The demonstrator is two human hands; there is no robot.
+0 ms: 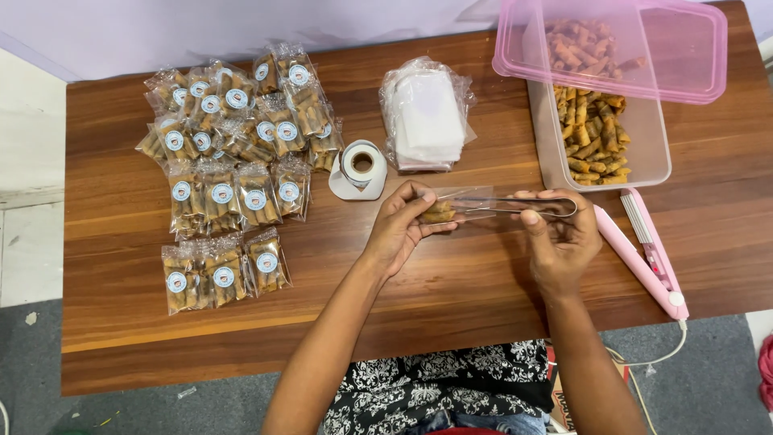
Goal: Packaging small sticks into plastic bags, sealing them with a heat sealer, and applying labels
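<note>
Tongs (515, 206) sat pinched in the right hand (560, 242), tips poked sideways into a small clear bag (455, 208) that the left hand (400, 225) gripped by its filled end, steadying it just above the table (451, 282).

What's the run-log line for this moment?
left hand: holds clear bag | right hand: holds metal tongs, tips inside bag | snack tub: open | packed bags: left side

1. a small home snack-packing spot, set on a wooden table (451, 290).
2. sealed, stickered snack packets (233, 169), a pink heat sealer (644, 254) and a sticker roll (359, 167) show it.
</note>
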